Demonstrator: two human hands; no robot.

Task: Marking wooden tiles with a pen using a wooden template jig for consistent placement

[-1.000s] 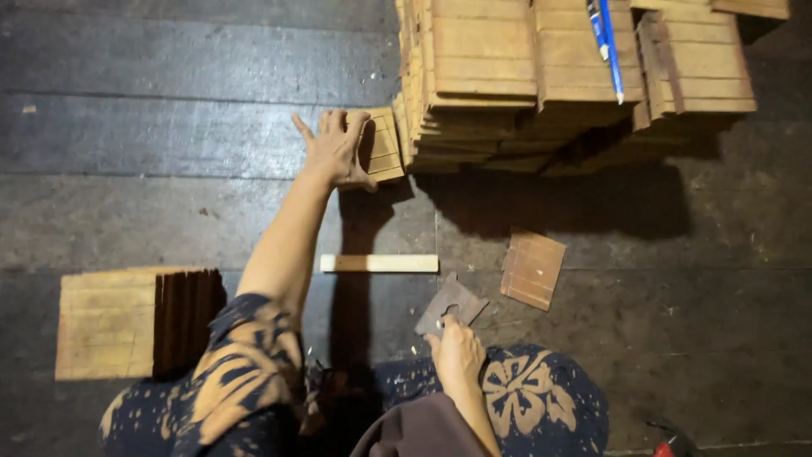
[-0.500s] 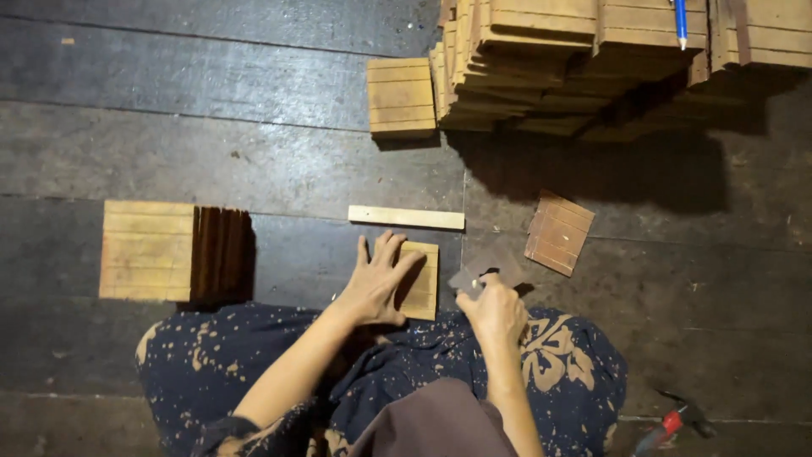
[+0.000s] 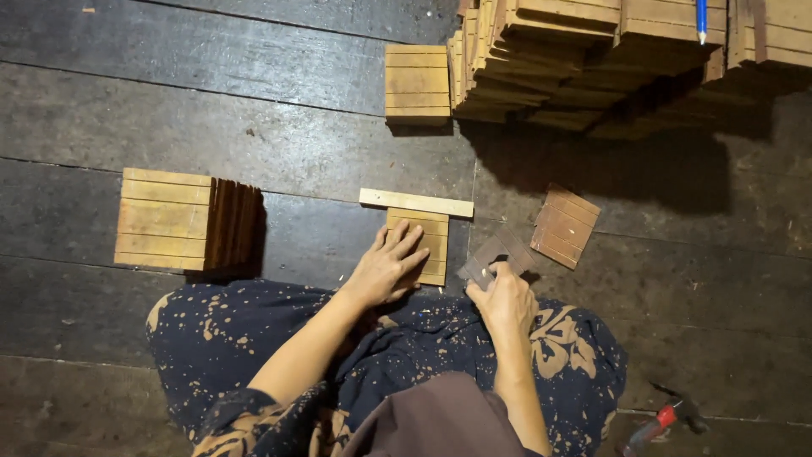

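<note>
Two hands | left [image 3: 385, 271] flat on slatted tile [image 3: 427, 245] | right [image 3: 503, 298] pinching dark scraper [image 3: 489, 254], perhaps metal | pale strip [image 3: 416, 202] ahead

One head-worn camera looks steeply down, close over the lap and dark plank floor [image 3: 211, 110]

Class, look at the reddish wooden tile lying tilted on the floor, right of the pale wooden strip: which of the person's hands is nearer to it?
Right. The right hand holds a dark scraper just beside the reddish tile; the left hand rests farther left on another tile.
</note>
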